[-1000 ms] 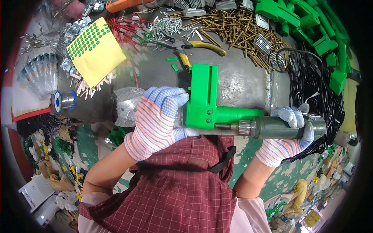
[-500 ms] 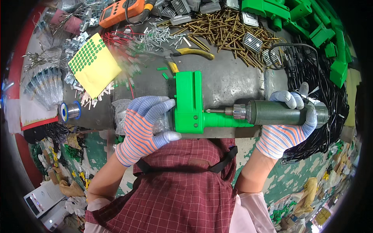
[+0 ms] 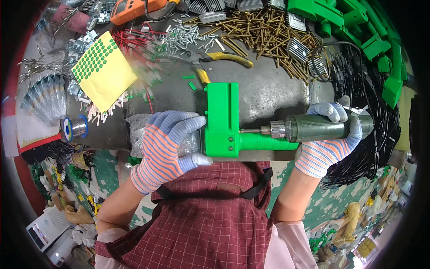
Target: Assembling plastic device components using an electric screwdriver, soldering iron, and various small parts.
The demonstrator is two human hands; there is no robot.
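Note:
My left hand [image 3: 168,145], in a striped knit glove, grips the left side of a bright green plastic part [image 3: 222,121] at the near edge of the grey workbench [image 3: 264,96]. My right hand [image 3: 329,143], gloved the same way, is wrapped around a dark green power screwdriver [image 3: 313,127]. Its bit lies level and points left, with the tip at the green part's right side. A long green handle-like section [image 3: 266,142] of the part runs under the screwdriver's chuck.
A heap of brass screws [image 3: 257,31] and silver screws [image 3: 186,38] lies at the back. Yellow-handled pliers [image 3: 224,58], a yellow sheet with green dots [image 3: 103,71], a solder spool [image 3: 76,127], black cables [image 3: 376,121], more green parts [image 3: 358,31] and an orange meter [image 3: 132,9] are around.
The green part and screwdriver sit a little left of where they were a second ago. Both hands keep their holds, and the bit stays against the part.

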